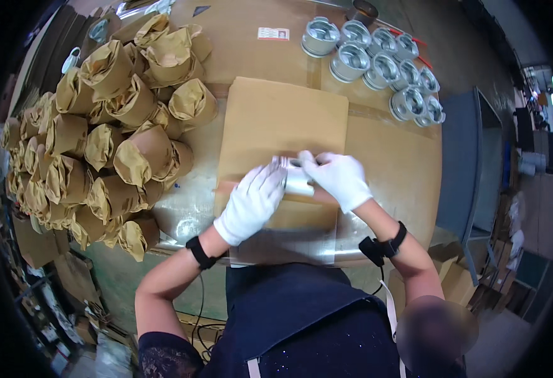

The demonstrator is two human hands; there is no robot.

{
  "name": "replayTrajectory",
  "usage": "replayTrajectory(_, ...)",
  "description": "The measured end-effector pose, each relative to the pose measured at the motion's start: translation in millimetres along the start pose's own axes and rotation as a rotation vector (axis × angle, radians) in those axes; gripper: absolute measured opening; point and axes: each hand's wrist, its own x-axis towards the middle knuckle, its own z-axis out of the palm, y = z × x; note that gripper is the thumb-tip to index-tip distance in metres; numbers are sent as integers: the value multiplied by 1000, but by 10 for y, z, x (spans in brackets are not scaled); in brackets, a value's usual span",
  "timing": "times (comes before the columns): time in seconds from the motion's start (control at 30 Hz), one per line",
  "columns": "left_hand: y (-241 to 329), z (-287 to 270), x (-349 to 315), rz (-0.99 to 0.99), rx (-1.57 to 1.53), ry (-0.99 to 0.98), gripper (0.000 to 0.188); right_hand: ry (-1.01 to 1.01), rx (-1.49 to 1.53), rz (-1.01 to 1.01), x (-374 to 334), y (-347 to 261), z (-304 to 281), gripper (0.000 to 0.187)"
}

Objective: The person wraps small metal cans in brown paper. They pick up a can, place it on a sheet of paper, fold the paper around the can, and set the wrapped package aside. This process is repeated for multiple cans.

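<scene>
A silver metal piston [299,181], slightly smeared by motion, lies on its side between my white-gloved hands. My left hand [251,201] presses its fingers together against the piston's left end. From the right, my right hand [339,179] grips the other end, thumb and fingers closed at its upper edge. Beneath the piston is a stack of brown paper sheets [283,116] in the middle of the table. A reddish-brown strip shows under both hands; I cannot tell whether it is a fold of paper.
Several bare pistons [351,62] stand at the far right of the table [402,164]. Many brown paper-wrapped bundles [141,154] are piled on the left. A small printed card [273,34] lies at the back. Beyond the right edge stands a grey-blue metal cabinet [462,157].
</scene>
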Motion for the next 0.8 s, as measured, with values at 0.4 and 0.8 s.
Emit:
replayTrajectory(0.4,-659,682,552,201,143,-188,69,-147,45,-85,626,286,-315,76)
replayTrajectory(0.8,-1171,889,758,-103,-36,-44,56,677,-75,-238,898,686,4,111)
